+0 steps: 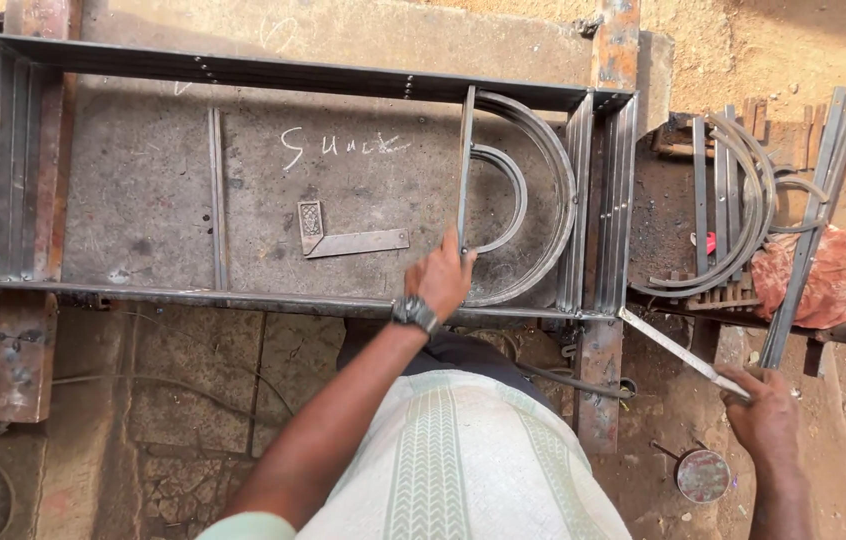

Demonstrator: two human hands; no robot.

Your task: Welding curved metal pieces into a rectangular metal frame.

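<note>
Left hand [440, 277]: fingers pinching the upright flat bar [465, 165] beside the small steel arc [509, 190].
Right hand [763, 412]: fingers closed around a flat steel strip [678, 352], near right.

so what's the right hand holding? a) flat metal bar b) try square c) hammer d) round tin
a, the right hand grips the near end of a flat metal bar that slants up to the frame corner; the try square lies untouched on the table.
</note>
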